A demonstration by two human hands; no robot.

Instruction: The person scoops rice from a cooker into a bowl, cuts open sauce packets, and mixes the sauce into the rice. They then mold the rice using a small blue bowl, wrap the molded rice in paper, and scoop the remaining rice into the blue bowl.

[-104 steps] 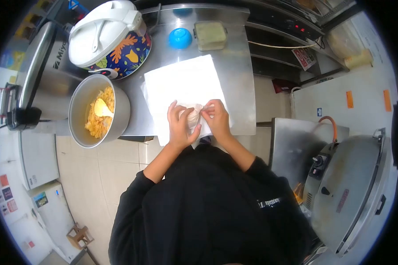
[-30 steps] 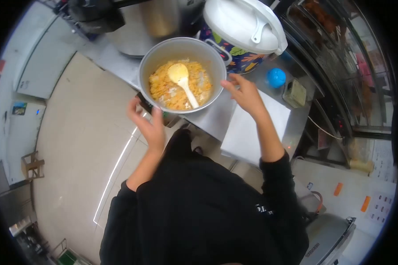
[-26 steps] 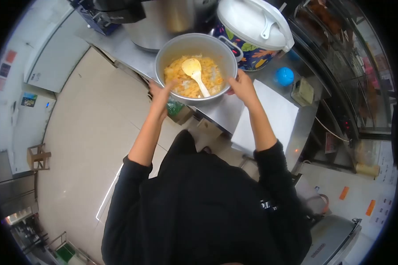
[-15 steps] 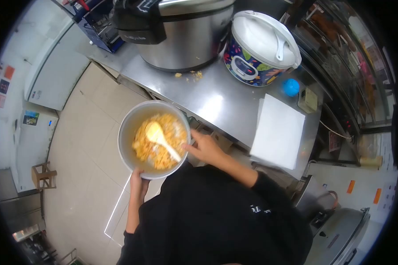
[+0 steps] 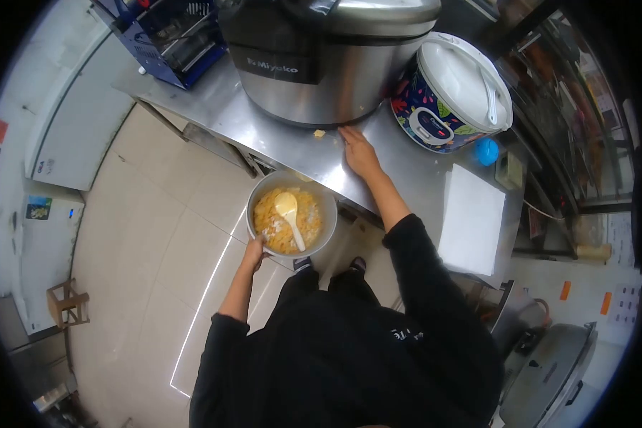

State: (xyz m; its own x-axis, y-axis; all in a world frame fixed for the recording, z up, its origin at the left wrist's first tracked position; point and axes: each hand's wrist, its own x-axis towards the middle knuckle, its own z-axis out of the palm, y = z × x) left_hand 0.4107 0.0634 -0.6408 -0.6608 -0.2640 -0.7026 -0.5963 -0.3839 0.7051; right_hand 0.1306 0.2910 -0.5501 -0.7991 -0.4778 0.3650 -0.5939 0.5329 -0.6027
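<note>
My left hand (image 5: pixel 255 252) grips the near-left rim of a round metal pot (image 5: pixel 328 221), held beside the counter edge. Inside is a yellow-orange rice mixture (image 5: pixel 267 220) with some white patches. A white rice paddle (image 5: pixel 292 222), its head coated yellow, lies on the food, handle toward me. My right hand (image 5: pixel 362 154) reaches over the steel counter, fingers stretched out and touching its surface in front of the large steel rice cooker (image 5: pixel 314 96). Yellow crumbs (image 5: pixel 319 134) lie just left of the fingertips.
A floral rice cooker (image 5: pixel 435 107) with a white lid stands at the back right. Near it are a blue cap (image 5: pixel 486 152), a small container (image 5: pixel 508 170) and white paper sheets (image 5: pixel 474 221) on the counter (image 5: pixel 399 167). A wooden stool (image 5: pixel 68 304) stands on the floor at left.
My right hand has left the pot's rim and moved forward onto the counter by the crumbs. Fewer crumbs show there. The pot, in my left hand, appears lower and farther right.
</note>
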